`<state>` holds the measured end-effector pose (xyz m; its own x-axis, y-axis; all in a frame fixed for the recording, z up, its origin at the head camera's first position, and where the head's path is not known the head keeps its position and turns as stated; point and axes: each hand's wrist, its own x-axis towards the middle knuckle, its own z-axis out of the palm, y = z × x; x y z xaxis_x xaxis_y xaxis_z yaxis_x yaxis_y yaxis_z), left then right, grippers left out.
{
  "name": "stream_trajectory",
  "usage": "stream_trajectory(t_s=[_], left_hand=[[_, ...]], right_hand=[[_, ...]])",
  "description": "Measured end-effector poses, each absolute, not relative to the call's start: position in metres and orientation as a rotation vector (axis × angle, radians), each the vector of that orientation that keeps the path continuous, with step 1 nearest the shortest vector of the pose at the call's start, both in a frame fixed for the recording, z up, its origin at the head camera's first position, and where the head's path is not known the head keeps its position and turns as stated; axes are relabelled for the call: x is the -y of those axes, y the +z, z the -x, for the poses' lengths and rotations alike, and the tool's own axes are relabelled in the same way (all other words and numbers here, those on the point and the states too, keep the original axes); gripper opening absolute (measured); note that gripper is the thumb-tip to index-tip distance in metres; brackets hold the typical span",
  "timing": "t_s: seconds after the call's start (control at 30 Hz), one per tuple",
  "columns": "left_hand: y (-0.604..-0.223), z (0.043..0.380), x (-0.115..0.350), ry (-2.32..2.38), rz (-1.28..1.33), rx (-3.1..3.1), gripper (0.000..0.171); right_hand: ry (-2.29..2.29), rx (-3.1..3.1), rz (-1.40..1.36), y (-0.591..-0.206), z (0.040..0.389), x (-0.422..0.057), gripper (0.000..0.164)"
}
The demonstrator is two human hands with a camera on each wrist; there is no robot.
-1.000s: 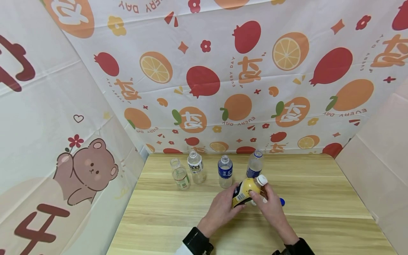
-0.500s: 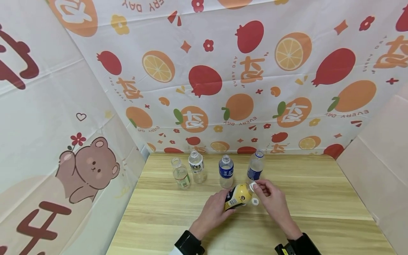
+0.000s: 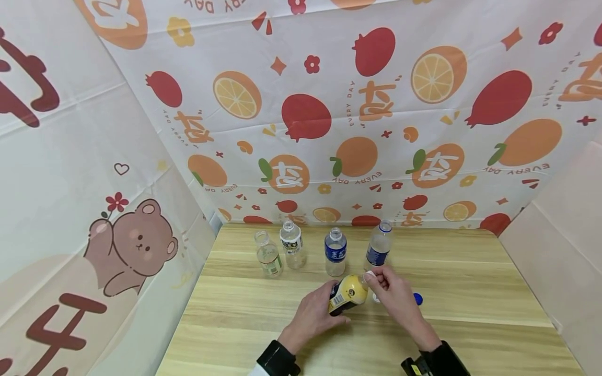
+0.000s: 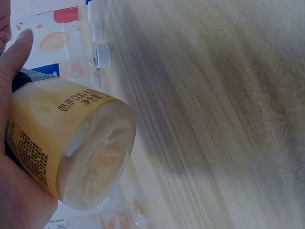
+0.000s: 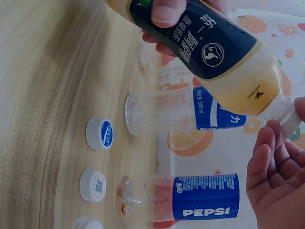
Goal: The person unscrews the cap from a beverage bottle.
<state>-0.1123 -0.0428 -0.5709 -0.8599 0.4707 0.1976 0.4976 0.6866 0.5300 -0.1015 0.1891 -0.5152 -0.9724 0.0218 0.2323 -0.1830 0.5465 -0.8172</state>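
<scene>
My left hand (image 3: pixel 312 316) grips a tilted plastic bottle of milk tea (image 3: pixel 349 294) with a yellow and dark label, its neck pointing to the right. The bottle's underside faces the left wrist view. With thumb and fingertips, my right hand (image 3: pixel 397 297) pinches the white cap (image 5: pixel 288 119) at the bottle's mouth. Whether the cap is still threaded on cannot be told. Behind the hands stand a Pepsi bottle (image 5: pixel 205 198) and a blue-labelled water bottle (image 3: pixel 335 253), both uncapped.
Further left on the wooden table (image 3: pixel 226 324) are two more clear bottles, one green-labelled (image 3: pixel 268 256) and one white-and-black-labelled (image 3: pixel 292 245). White caps (image 5: pixel 93 186) lie in a row beneath the right hand, near a blue cap (image 3: pixel 418 298). A fruit-print cloth (image 3: pixel 310 172) hangs behind.
The milk tea bottle has moved left and lower. My right hand has gone from the bottle's upper body to its cap, which it has kept pinching since half a second ago.
</scene>
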Motion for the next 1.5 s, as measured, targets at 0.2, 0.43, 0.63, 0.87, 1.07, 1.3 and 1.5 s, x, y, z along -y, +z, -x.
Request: stream_trajectory(t_s=[0.2,0.43,0.63,0.87,1.07,1.3,1.5], left_hand=[[-0.573,0.114,0.044,-0.860,0.855,2.800,0.070],[-0.573,0.115,0.048,-0.948,0.907,2.830,0.064],[-0.572,0.116,0.049,-1.117,0.881,2.888,0.063],[-0.569,0.117,0.048,-1.038,0.847,2.839,0.062],[-0.571,0.115,0.046,-0.931,0.813,2.789,0.063],[-0.572,0.114,0.045,-0.859,0.791,2.772,0.066],[-0.573,0.114,0.048,-0.818,0.795,2.776,0.067]], right_hand=[[1.380,2.548,-0.269,-0.516,0.101,-0.191,0.012],[1.283,2.510,-0.442,-0.519,0.102,-0.195,0.007],[1.184,2.513,-0.574,-0.517,0.102,-0.198,0.013],[1.106,2.563,-0.596,-0.512,0.101,-0.200,0.024],[1.143,2.622,-0.440,-0.511,0.101,-0.198,0.038],[1.207,2.705,-0.197,-0.503,0.104,-0.191,0.042],[1.162,2.667,-0.301,-0.503,0.106,-0.192,0.026]])
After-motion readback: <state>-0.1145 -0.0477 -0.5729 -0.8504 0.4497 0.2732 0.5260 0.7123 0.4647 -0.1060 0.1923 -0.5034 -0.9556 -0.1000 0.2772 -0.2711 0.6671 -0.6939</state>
